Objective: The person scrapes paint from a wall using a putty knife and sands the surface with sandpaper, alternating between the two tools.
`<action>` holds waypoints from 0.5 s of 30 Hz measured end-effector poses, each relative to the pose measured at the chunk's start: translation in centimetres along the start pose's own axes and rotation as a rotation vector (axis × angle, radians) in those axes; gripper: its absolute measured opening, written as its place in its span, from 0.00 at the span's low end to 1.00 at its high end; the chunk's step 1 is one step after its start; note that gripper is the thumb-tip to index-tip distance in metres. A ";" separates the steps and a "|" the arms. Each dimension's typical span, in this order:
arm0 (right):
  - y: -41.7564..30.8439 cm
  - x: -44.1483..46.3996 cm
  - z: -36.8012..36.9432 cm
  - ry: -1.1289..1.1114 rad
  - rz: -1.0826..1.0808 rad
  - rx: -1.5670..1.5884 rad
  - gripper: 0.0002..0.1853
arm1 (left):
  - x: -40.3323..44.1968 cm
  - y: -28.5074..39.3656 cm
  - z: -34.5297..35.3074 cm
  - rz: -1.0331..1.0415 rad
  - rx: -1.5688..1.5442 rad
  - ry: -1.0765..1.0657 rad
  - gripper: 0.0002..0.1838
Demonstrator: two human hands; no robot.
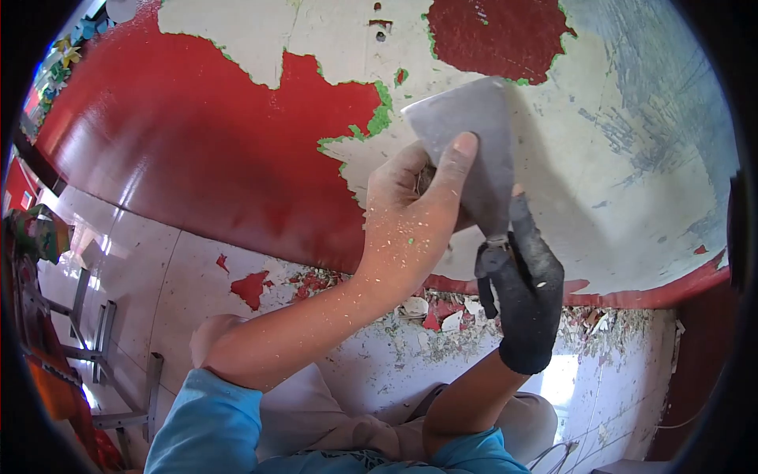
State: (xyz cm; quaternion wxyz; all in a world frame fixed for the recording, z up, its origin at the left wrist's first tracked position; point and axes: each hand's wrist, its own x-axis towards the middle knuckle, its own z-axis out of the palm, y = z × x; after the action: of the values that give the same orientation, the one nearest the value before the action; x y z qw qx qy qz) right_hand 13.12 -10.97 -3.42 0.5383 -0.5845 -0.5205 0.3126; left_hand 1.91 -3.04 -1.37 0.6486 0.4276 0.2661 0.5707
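Note:
A wide grey metal scraper [478, 150] is held in front of a curved wall whose red paint [197, 134] is partly stripped to a pale surface [600, 205]. My right hand [527, 284], in a black fingerless glove, is closed round the scraper's handle, its index finger stretched up along the blade. My bare left hand [418, 205] grips the left side of the blade, thumb on its near face and the other fingers curled behind. Green edging shows along the torn paint. Dust and small flakes speckle my left hand and forearm.
Paint chips [251, 290] and debris lie on the tiled floor [205, 268] along the wall's base. Grey metal legs [103, 340] and an orange object [49, 387] stand at the left. Coloured decorations [59, 75] are at upper left, and cables [564, 450] at lower right.

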 end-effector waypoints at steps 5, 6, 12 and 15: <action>0.2 -0.3 -0.2 0.125 -0.050 0.283 0.31 | 0.9 1.1 -0.7 0.282 0.871 -0.208 0.22; 0.6 -0.2 -0.2 0.112 -0.076 0.311 0.31 | 0.9 1.8 -0.9 0.282 0.869 -0.208 0.22; 1.1 -0.3 0.1 0.150 -0.108 0.277 0.30 | 1.1 2.7 -0.2 0.193 0.906 -0.331 0.23; 0.9 -0.3 -0.1 0.163 -0.053 0.362 0.31 | 1.6 1.7 0.0 0.192 0.707 -0.307 0.22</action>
State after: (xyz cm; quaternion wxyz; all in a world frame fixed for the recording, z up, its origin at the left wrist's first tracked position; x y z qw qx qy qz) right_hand 13.40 -11.23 -4.29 0.6830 -0.4876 -0.4259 0.3383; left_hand 1.37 -1.52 0.34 0.4375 0.7278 0.3049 0.4312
